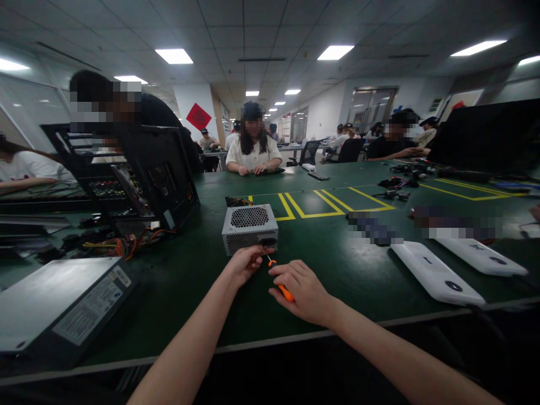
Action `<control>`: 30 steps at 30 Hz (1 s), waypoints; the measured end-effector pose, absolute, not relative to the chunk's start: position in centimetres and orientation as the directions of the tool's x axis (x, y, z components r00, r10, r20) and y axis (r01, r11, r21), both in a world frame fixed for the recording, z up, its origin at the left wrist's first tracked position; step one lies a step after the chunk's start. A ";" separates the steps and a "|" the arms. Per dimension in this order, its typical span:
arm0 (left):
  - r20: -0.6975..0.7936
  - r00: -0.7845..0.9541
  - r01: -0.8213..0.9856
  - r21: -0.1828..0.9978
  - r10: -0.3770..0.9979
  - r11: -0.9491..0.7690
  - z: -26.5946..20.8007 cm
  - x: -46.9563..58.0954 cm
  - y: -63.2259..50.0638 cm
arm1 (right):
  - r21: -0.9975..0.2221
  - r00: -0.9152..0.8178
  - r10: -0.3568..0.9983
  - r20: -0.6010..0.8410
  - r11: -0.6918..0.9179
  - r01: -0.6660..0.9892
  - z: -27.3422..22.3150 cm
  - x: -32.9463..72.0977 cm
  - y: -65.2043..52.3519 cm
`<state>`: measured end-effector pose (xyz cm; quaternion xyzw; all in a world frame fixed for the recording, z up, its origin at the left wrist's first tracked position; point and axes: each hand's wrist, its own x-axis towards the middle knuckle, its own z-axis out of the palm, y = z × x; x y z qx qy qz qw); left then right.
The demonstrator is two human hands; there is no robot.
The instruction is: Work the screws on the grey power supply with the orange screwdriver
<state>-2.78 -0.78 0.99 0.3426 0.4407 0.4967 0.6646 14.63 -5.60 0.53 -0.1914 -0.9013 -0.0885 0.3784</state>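
Note:
A grey metal power supply unit (248,228) with a honeycomb vent on top stands on the green table in front of me. My right hand (301,292) grips a screwdriver (286,292) with an orange and black handle, its thin shaft pointing up and left toward the unit's near face. At that face, my left hand (246,264) has its fingers bent close to the screwdriver's tip and the lower right corner of the unit. Whether those fingers pinch anything small is too fine to make out.
An open black computer case (169,174) with loose cables stands at left. Nearer lies a second, larger power supply (63,304). White power banks (434,270) lie at right on the green table (337,292). A person (253,140) sits opposite; a black monitor (489,138) stands at far right.

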 end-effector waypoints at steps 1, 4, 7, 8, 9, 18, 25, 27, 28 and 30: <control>-0.246 0.118 -0.359 0.892 0.962 0.273 1.0 -2.8 -0.8 | 0.008 -0.632 0.289 0.719 0.906 0.423 0.6 14.7 -5.6; -0.248 0.119 -0.365 0.889 0.961 0.275 1.1 -2.7 -0.9 | -0.050 -0.595 0.355 0.721 0.883 0.466 0.4 14.8 -5.6; -0.249 0.122 -0.374 0.885 0.961 0.277 1.1 -2.7 -0.8 | -0.081 -0.588 0.369 0.720 0.886 0.457 0.0 14.8 -5.6; -0.249 0.123 -0.377 0.884 0.961 0.277 1.1 -2.8 -0.8 | -0.067 -0.600 0.356 0.716 0.891 0.449 -0.1 14.7 -5.6; -0.247 0.124 -0.380 0.883 0.961 0.276 1.0 -2.8 -0.8 | -0.046 -0.618 0.340 0.709 0.896 0.441 -0.1 14.7 -5.6; -0.246 0.134 -0.385 0.880 0.960 0.279 0.8 -2.9 -0.7 | -0.050 -0.622 0.409 0.667 0.858 0.511 0.9 14.6 -5.9; -0.247 0.134 -0.401 0.872 0.960 0.280 0.8 -2.9 -0.6 | -0.061 -0.560 0.474 0.679 0.797 0.600 0.4 14.7 -5.8; -0.255 0.126 -0.405 0.869 0.959 0.284 0.9 -2.8 -0.6 | 0.003 -0.609 0.445 0.657 0.806 0.591 0.4 14.6 -5.8; -0.259 0.120 -0.408 0.867 0.958 0.285 0.9 -2.7 -0.7 | 0.023 -0.626 0.438 0.645 0.808 0.589 0.5 14.6 -5.8; -0.266 0.107 -0.413 0.865 0.958 0.286 1.1 -2.6 -0.7 | 0.034 -0.641 0.431 0.635 0.814 0.581 0.7 14.5 -5.9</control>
